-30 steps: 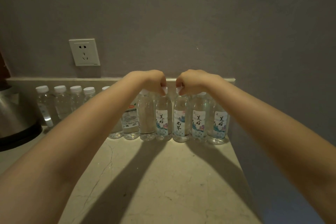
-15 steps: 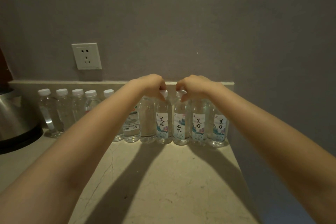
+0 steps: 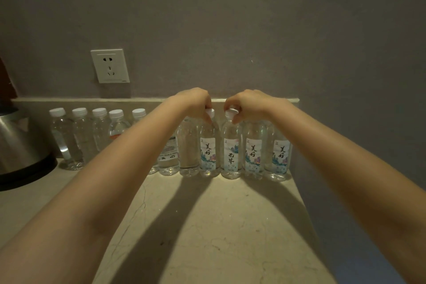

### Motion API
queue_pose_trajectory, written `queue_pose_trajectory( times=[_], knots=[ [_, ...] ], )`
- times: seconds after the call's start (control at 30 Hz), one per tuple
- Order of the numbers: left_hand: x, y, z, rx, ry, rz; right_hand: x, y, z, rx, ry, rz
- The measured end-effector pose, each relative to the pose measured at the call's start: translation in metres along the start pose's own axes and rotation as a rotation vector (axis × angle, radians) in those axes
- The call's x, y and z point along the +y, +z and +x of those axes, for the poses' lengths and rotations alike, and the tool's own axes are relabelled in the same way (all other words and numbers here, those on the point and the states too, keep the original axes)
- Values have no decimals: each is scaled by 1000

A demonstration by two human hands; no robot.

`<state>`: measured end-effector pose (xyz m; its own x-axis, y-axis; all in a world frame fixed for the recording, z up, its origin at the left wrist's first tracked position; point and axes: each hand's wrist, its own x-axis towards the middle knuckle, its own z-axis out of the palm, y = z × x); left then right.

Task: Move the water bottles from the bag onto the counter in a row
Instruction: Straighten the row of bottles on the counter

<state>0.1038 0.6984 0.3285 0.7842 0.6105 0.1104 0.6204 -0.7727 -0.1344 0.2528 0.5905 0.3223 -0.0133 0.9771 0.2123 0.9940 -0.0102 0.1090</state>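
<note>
Against the wall, water bottles (image 3: 253, 150) line the bench (image 3: 219, 226); the left hand (image 3: 196, 101) and right hand (image 3: 244, 102) each pinch fingers on a neighbouring bottle's cap, apparently to straighten the row.

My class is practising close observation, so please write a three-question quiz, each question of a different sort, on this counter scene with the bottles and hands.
1. True or false: both hands grip bottles by their caps.
2. Multiple choice: what is fixed to the wall above the bottles? A) a clock B) a power socket C) a shelf
3. Fill in: the row of bottles stands on the ____.

Key
1. True: the left hand pinches the cap of one labelled bottle, the right hand that of its neighbour bottle.
2. B, the power socket.
3. Counter, with a metal kettle at the left.
</note>
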Motion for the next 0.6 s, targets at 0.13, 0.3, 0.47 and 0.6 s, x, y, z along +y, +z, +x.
queue_pose_trajectory(
  times=[0.13, 0.3, 0.47, 0.6],
  knots=[
    [0, 1, -3, 10, 0, -12, -1, 2, -4, 26, 5, -29],
    [-3, 6, -16, 136, -21, -77, -3, 3, -10, 62, 49, 6],
    [-47, 8, -54, 443, -126, -390, -17, -9, -3, 171, 16, 140],
    [-93, 6, -84, 492, -340, -450, -48, -17, 19, 119, -47, 120]
  ],
)
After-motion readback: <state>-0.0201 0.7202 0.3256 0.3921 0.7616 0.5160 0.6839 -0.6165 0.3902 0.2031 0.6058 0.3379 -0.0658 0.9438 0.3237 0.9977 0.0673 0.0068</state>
